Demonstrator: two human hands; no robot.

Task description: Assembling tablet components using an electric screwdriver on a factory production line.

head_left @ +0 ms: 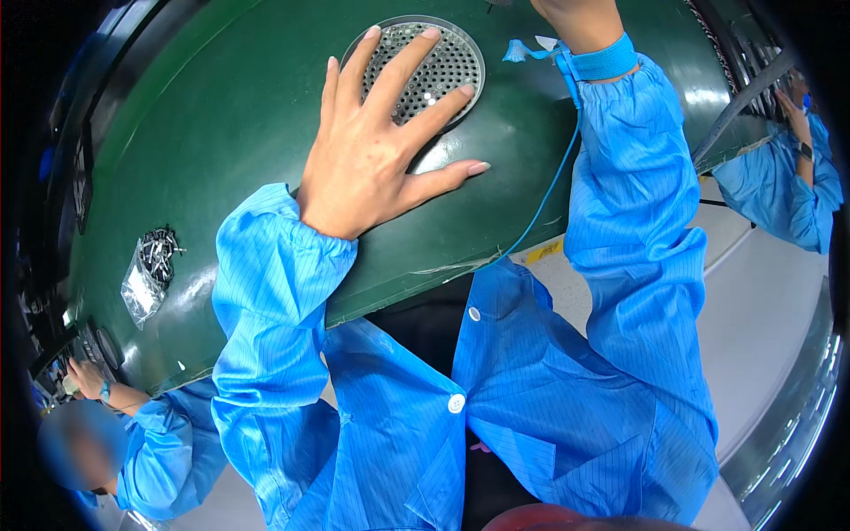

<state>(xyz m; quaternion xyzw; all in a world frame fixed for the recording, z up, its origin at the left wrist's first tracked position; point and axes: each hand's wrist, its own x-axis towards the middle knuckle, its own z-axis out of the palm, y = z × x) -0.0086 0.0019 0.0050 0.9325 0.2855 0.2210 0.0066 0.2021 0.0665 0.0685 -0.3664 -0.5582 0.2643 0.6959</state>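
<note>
Left hand (367, 164) on perforated disc (429, 66)

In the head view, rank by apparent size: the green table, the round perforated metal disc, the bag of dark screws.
1. green table
2. perforated metal disc, partly covered by the left hand
3. bag of screws; the fisheye rim makes this last ranking unsure.

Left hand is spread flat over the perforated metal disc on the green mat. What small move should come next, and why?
Probably keep the left hand pressing and curl its fingers to the disc's rim for a grip. The perforated metal disc lies flat on the green mat, with only an open palm over its near edge, nothing pinched. The right hand is mostly out of frame, so it cannot be counted on.
</note>
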